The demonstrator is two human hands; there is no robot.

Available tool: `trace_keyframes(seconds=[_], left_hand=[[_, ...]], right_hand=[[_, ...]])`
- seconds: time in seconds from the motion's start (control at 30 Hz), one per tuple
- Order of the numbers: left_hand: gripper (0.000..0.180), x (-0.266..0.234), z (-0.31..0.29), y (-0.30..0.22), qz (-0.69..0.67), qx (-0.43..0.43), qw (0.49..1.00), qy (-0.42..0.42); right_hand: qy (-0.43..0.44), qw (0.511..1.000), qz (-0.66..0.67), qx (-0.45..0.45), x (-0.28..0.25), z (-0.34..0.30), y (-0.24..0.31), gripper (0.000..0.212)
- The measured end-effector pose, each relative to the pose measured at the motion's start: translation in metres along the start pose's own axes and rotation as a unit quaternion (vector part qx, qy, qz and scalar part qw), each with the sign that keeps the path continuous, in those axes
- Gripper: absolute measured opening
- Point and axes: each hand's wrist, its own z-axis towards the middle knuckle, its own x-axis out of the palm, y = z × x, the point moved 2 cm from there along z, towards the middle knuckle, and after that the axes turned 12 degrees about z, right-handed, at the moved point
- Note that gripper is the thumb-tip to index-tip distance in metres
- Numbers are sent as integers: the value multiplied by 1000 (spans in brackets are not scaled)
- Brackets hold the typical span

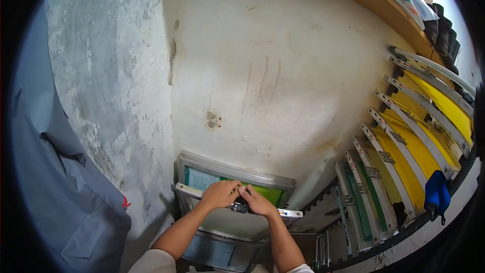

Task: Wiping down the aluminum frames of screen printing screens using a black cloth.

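My left hand and my right hand meet at the upper bar of a metal-edged screen printing frame. The fingers of both curl in around a small dark clamp at the middle of that bar. They hide much of the clamp. The frame leans upright, with a pale greenish panel below its bar. Behind it another metal frame with green and light blue mesh rests against the wall. Lower down, partly covered by my left forearm, is a frame with a blue panel.
On the right, a dark slotted rack holds several metal frames with yellow and green mesh. A blue cloth pouch hangs at its front. A wooden shelf runs overhead. Grey fabric hangs at the left, beside a peeling wall.
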Motion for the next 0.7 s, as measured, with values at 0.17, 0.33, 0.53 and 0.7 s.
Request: trace_keyframes(seconds=[0.17, 0.33, 0.53, 0.7], left_hand=[[33, -6, -3, 20, -8, 48, 999, 16], [36, -13, -11, 50, 8, 50, 998, 41], [25, -15, -12, 83, -27, 29, 998, 58], [24, -23, -12, 107, -139, 34, 986, 88]], right_hand=[[48, 998, 40, -29, 13, 14, -4, 66], [-64, 987, -59, -137, 39, 14, 16, 51], [-160, 974, -40, -157, 57, 15, 31, 39], [-165, 963, 24, -212, 73, 15, 30, 35]])
